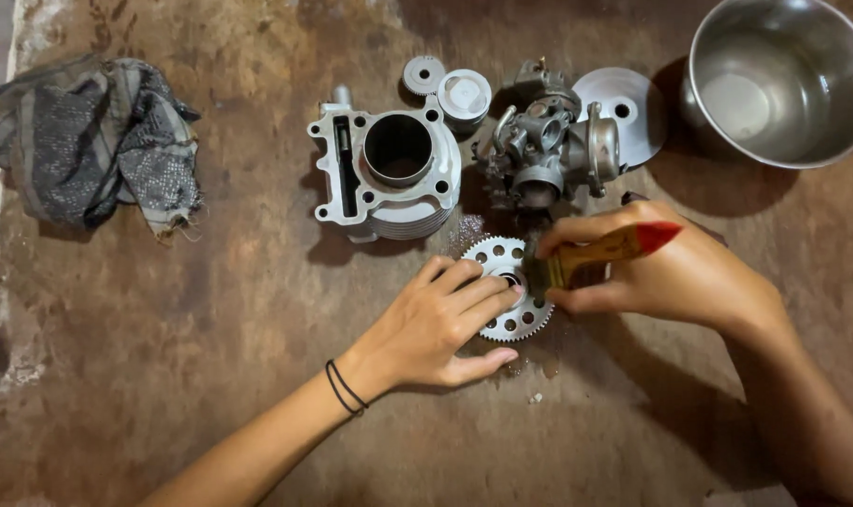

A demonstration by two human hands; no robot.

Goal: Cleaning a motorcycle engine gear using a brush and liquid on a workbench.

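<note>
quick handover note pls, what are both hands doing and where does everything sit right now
Left hand: flat on the sprocket, pinning it to the worn brown surface.
Right hand: grips a paintbrush, bristles at the sprocket's centre hole.
Behind: cylinder block, carburetor, piston, small disc, round plate. Steel bowl far right, rag far left.
Done: sprocket looks wet nearby. Left: cannot tell how far brushing has got.

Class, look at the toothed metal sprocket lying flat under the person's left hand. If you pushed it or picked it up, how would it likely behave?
The sprocket looks like solid metal, so probably stiff and fairly heavy for its size. It lies flat, so a push would likely slide it, not roll it; the left hand presses it down. Wet patches nearby suggest it may be slippery, and its teeth look sharp-edged.
</note>
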